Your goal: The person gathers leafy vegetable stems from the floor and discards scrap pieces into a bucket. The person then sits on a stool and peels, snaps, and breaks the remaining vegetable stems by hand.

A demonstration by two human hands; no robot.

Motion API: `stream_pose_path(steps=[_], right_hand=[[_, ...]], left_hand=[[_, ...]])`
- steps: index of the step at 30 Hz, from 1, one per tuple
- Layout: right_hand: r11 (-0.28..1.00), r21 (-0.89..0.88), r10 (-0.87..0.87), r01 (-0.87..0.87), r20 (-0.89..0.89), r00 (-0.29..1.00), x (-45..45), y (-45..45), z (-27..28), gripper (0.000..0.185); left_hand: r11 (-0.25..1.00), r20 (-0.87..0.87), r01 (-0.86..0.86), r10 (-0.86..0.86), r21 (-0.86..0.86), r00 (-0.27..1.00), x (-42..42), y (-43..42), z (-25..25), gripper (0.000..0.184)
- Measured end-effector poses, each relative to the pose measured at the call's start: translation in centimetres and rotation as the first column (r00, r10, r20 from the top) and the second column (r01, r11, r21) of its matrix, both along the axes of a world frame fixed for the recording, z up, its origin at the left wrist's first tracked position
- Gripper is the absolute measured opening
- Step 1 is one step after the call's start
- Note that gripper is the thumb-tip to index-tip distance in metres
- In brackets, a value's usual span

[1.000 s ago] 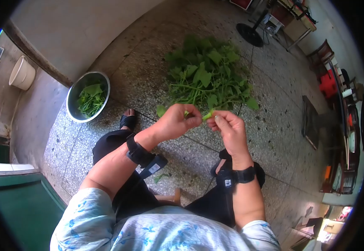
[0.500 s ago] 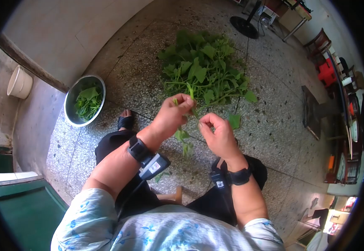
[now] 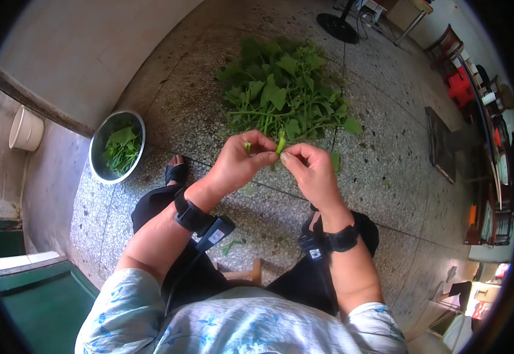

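Observation:
Between my hands is a light green vine stem (image 3: 281, 140), its upper end standing above the fingertips. My left hand (image 3: 239, 160) is closed around the stem, and another bit of green pokes out by its knuckles. The thumb and forefinger of my right hand (image 3: 313, 174) pinch the same stem, close against my left fingertips. Just beyond lies a big heap of leafy green vines (image 3: 286, 88) on the floor. A metal basin (image 3: 94, 154) at the left holds picked greens (image 3: 124, 150).
A loose leaf (image 3: 335, 161) lies behind my right hand, and leaf scraps (image 3: 231, 246) are on the speckled floor (image 3: 387, 177) between my legs. A low wooden stool (image 3: 251, 274) is under me. A black round stand base (image 3: 338, 28) stands beyond the heap; a white bucket (image 3: 26, 128) is far left.
My hands have come together at the stem; the right hand moved up and inward. The leafy end that hung below my left hand is no longer visible there.

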State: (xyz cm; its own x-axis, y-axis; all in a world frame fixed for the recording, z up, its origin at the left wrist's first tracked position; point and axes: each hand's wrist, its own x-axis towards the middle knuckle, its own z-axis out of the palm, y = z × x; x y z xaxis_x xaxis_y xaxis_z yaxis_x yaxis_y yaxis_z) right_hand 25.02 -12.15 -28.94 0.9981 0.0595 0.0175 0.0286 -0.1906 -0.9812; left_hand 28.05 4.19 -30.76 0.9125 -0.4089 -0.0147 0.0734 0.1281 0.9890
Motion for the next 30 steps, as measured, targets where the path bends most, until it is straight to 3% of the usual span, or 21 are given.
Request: stream_pose_path(steps=[2,5,7,13,19,30], right_hand=[[0.999,0.001,0.047,-0.047,-0.032,0.998,0.1,-0.4,0.2,0.009],[0.996,0.001,0.094,-0.094,-0.004,0.996,-0.1,-0.6,0.6,0.010],[0.990,-0.081,0.118,-0.117,0.001,0.993,-0.3,-0.9,1.1,0.009],[0.988,-0.099,0.119,-0.117,0.016,0.993,-0.5,-1.0,1.5,0.008],[0.995,0.061,0.087,-0.084,-0.044,0.995,0.0,-1.4,1.4,0.009],[0.999,-0.044,-0.015,0.013,-0.030,0.999,-0.4,-1.5,0.4,0.008]], left_hand=[[0.984,0.143,0.005,-0.030,0.178,0.989,0.1,0.1,0.3,0.009],[0.970,0.116,0.017,-0.047,0.241,0.992,-0.2,0.1,1.5,0.010],[0.973,0.102,0.034,-0.059,0.228,0.993,-0.4,-0.1,1.5,0.009],[0.963,0.129,0.060,-0.096,0.263,0.987,-0.6,-0.3,2.0,0.009],[0.965,0.121,0.029,-0.063,0.260,0.991,-0.1,-0.7,2.4,0.009],[0.943,0.090,0.098,-0.133,0.318,0.987,0.3,-1.8,1.9,0.012]])
